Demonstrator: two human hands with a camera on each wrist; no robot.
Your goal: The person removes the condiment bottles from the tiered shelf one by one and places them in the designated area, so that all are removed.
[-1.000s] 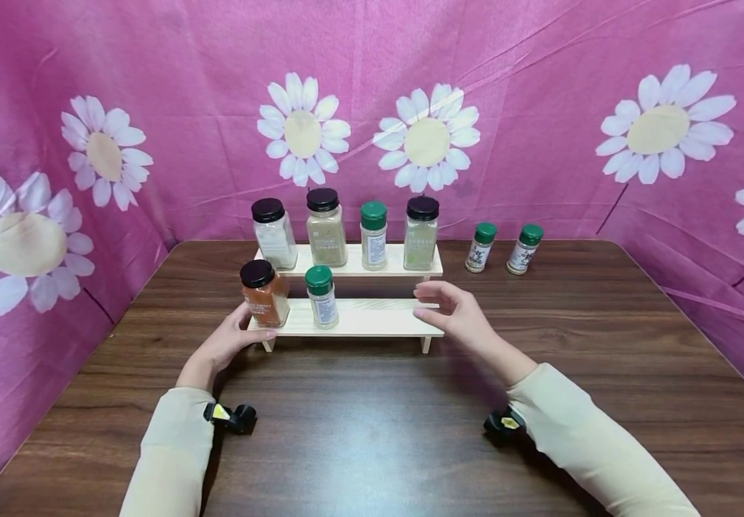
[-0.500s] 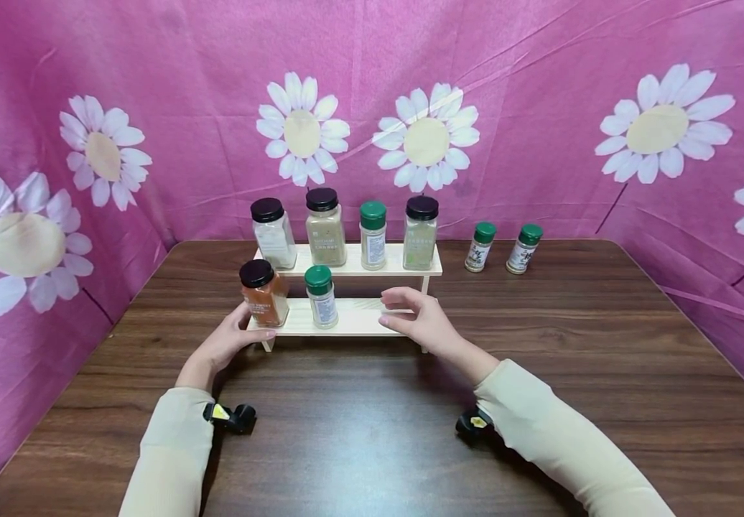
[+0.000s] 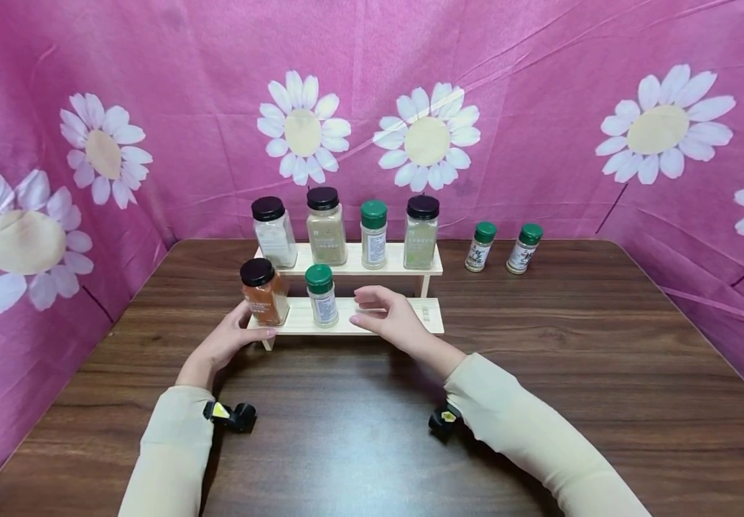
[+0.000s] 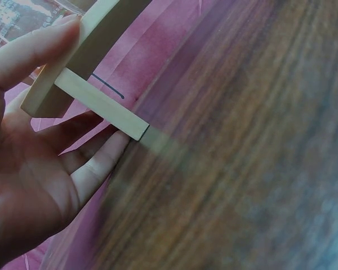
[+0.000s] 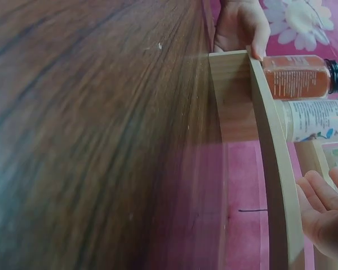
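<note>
My left hand [image 3: 223, 343] grips the left end of a two-tier pale wooden spice rack [image 3: 359, 329]. In the left wrist view its thumb lies on the shelf edge [image 4: 90, 25], with fingers behind the leg [image 4: 104, 104]. Just above that hand stands a black-lidded jar [image 3: 267, 298] of orange-red powder. To its right on the lower tier is a green-capped spice bottle [image 3: 324, 305] with a white label. My right hand [image 3: 394, 323] hovers over the lower tier, right of this bottle, thumb and fingers apart with nothing between them.
On the upper tier stand a white-filled jar [image 3: 275, 237], two jars of pale green-brown powder [image 3: 327, 233] and another green-capped bottle [image 3: 373, 240]. Two small green-capped shakers [image 3: 479, 251] stand at the back right of the brown table [image 3: 572, 345], before a pink daisy curtain [image 3: 540, 129].
My right hand has moved left along the lower tier, from its right end to near the green-capped bottle. The left hand and the rack have stayed in place.
</note>
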